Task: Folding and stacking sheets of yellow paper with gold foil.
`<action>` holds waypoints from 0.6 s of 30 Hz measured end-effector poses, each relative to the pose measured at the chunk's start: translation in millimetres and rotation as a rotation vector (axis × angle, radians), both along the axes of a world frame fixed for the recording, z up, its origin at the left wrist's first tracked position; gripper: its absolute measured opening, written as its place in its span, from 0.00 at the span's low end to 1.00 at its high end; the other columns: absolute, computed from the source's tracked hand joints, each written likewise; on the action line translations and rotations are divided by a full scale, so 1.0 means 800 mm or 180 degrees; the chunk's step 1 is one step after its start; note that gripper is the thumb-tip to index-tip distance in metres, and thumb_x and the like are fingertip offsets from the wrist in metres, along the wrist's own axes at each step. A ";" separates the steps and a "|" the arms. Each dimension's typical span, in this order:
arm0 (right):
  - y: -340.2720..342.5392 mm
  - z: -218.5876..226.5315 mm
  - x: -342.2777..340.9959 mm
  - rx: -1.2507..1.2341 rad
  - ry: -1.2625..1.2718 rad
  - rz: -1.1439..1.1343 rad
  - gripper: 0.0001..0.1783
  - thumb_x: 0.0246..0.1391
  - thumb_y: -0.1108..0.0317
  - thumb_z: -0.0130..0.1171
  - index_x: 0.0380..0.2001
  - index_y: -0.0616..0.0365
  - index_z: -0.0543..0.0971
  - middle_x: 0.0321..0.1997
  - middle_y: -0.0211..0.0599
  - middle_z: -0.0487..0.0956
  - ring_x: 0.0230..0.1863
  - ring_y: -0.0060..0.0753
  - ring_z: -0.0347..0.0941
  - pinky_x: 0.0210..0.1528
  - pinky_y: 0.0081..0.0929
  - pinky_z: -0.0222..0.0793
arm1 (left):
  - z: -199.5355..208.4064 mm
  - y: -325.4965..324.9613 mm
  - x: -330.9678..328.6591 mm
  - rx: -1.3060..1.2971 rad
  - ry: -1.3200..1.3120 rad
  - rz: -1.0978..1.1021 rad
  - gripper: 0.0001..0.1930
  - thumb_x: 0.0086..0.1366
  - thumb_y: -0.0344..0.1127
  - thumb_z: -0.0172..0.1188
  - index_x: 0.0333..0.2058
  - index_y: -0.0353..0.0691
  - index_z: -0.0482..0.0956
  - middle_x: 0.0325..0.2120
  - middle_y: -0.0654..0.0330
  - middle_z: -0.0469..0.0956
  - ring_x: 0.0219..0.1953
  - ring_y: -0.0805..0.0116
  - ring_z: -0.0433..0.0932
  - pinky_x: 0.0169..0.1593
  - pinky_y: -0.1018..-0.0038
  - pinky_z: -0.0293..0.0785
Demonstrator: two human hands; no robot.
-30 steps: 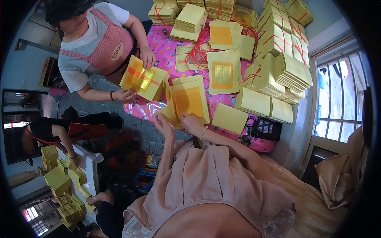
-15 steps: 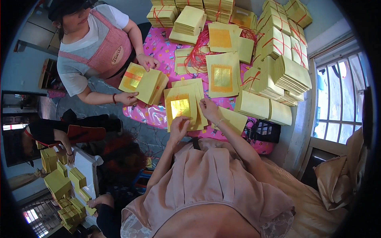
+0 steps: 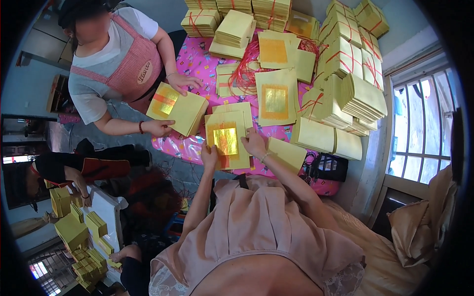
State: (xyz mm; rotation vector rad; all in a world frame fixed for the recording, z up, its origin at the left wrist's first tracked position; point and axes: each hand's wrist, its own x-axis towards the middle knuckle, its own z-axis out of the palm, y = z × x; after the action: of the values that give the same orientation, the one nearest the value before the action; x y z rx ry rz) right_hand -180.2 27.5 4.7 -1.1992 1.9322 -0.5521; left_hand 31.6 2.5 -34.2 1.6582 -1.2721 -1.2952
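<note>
A small stack of yellow joss paper (image 3: pixel 214 129), its top sheet bearing a shiny gold square edged in orange, lies on the pink patterned tablecloth before me. My left hand (image 3: pixel 209 156) grips its left edge, fingers closed. At the opposite edge my right hand (image 3: pixel 254 144) pinches the paper between thumb and fingers. Other yellow sheets stick out behind this stack. Farther right are another gold-square pile (image 3: pixel 276 101) and a plain yellow stack (image 3: pixel 286 154), the latter beside my right wrist. Across the table corner, a co-worker's hands (image 3: pixel 160 128) handle a thicker joss paper stack (image 3: pixel 190 116).
Bundles tied with red string (image 3: pixel 340 59) are piled high at the right and back. Loose red strings (image 3: pixel 245 69) lie mid-table. A black basket-like object (image 3: pixel 332 165) stands near the right corner. At lower left, other people work at a white table (image 3: pixel 112 209) with yellow bundles.
My hands have moved to the two side edges of the stack, which now sits straighter and slightly nearer. The co-worker's stack has closed up flat, and their far hand has spread its fingers.
</note>
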 end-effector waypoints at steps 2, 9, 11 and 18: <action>0.003 0.000 -0.002 -0.0022 -0.0413 -0.0272 0.27 0.48 0.60 0.60 0.48 0.66 0.67 0.43 0.53 0.73 0.44 0.49 0.72 0.44 0.40 0.69 | 0.008 0.000 -0.001 -0.0010 0.0010 0.0113 0.21 0.62 0.26 0.53 0.54 0.30 0.65 0.46 0.53 0.74 0.47 0.67 0.74 0.49 0.73 0.69; 0.009 0.002 -0.004 -0.1345 0.0600 -0.0378 0.28 0.49 0.62 0.61 0.50 0.64 0.67 0.41 0.46 0.76 0.43 0.41 0.74 0.48 0.33 0.68 | 0.068 0.009 -0.010 -0.0294 0.1130 -0.0200 0.14 0.62 0.23 0.51 0.48 0.34 0.70 0.40 0.62 0.76 0.42 0.75 0.73 0.46 0.78 0.68; 0.005 0.018 -0.009 -0.1256 -0.2536 -0.1047 0.21 0.51 0.70 0.57 0.48 0.63 0.68 0.42 0.37 0.76 0.46 0.29 0.72 0.50 0.26 0.66 | 0.097 0.007 -0.018 -0.0408 0.1380 -0.0273 0.15 0.63 0.24 0.52 0.49 0.35 0.70 0.41 0.62 0.76 0.42 0.75 0.73 0.47 0.78 0.68; 0.005 0.080 -0.012 -0.2136 -0.1903 -0.0901 0.16 0.49 0.79 0.53 0.44 0.60 0.70 0.41 0.32 0.74 0.47 0.27 0.70 0.51 0.24 0.63 | 0.104 -0.019 -0.039 -0.1266 0.1251 -0.0551 0.12 0.63 0.24 0.53 0.45 0.38 0.68 0.41 0.63 0.72 0.43 0.74 0.71 0.47 0.77 0.67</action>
State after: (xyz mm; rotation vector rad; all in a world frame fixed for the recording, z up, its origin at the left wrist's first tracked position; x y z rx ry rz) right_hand -190.0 31.7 68.5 -0.9691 1.4251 -1.6011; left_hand 0.8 -12.9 49.4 0.9809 -1.3401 -1.2863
